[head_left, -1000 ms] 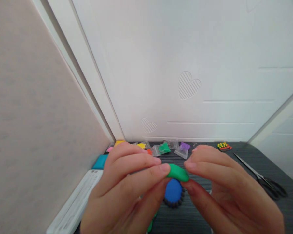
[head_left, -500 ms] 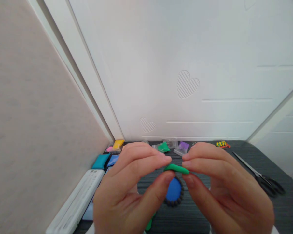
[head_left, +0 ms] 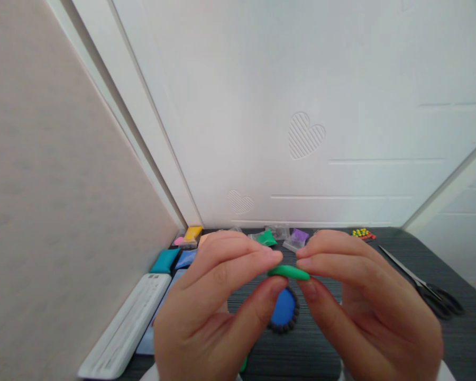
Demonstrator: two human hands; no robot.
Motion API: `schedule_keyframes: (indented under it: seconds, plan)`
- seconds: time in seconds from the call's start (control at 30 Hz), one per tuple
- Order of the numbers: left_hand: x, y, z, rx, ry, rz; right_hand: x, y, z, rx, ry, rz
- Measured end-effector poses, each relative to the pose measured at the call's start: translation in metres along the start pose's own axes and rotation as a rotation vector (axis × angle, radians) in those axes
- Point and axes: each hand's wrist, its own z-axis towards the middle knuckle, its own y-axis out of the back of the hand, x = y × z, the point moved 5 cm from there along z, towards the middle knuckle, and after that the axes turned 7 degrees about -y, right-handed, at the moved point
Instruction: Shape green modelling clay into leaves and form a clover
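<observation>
A flattened strip of green clay (head_left: pixel 289 272) is pinched between both hands, held above the dark table (head_left: pixel 400 264). My left hand (head_left: pixel 218 307) grips its left end between thumb and fingers. My right hand (head_left: pixel 365 307) grips its right end the same way. Below the clay lies a blue clay disc (head_left: pixel 283 308) rimmed with small dark beads, partly hidden by my thumbs.
Small bags of coloured clay lie along the back: yellow (head_left: pixel 192 233), green (head_left: pixel 266 238), purple (head_left: pixel 299 236), teal (head_left: pixel 164 260). Scissors (head_left: pixel 424 288) lie at the right. A small clay piece with yellow dots (head_left: pixel 361 233) sits at the back right. A white case (head_left: pixel 122 328) lies at the left.
The green clay has gone from a thicker lump to a thin flat strip between my fingertips. Both hands rose slightly and stay pinched on it.
</observation>
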Motion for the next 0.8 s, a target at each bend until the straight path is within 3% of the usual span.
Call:
schedule_keyframes:
  seconds: [0.8]
  plan:
    - [0.0001, -0.0050, -0.0016, -0.008, 0.068, -0.071, -0.0036, -0.0025, 0.0022, 0.066, -0.026, 0.010]
